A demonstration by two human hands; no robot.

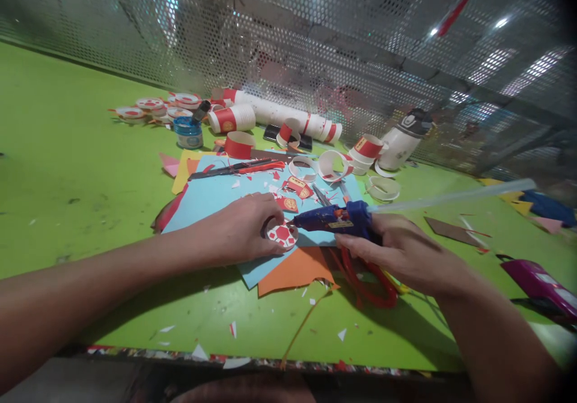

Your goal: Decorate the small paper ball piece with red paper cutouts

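My left hand (252, 228) grips a small white disc with red patches (282, 234) by its edge, thumb below and fingers above. My right hand (406, 249) is wrapped round a blue hot glue gun (333, 218), whose nozzle points left and meets or nearly meets the disc's upper edge. A long translucent glue stick (455, 197) sticks out of the gun's back. Under the hands lie sheets of light blue paper (216, 201) and orange paper (293, 272). Red-handled scissors (378, 289) rest below the gun, partly hidden.
Cut paper-cup rings (333, 166), stacked paper cups (232, 118) and a blue jar (188, 132) stand behind the paper. Finished-looking discs (148, 105) sit at the back left. A white bottle (401, 141) and a purple tool (538, 283) are at the right. Mesh (288, 48) bounds the back.
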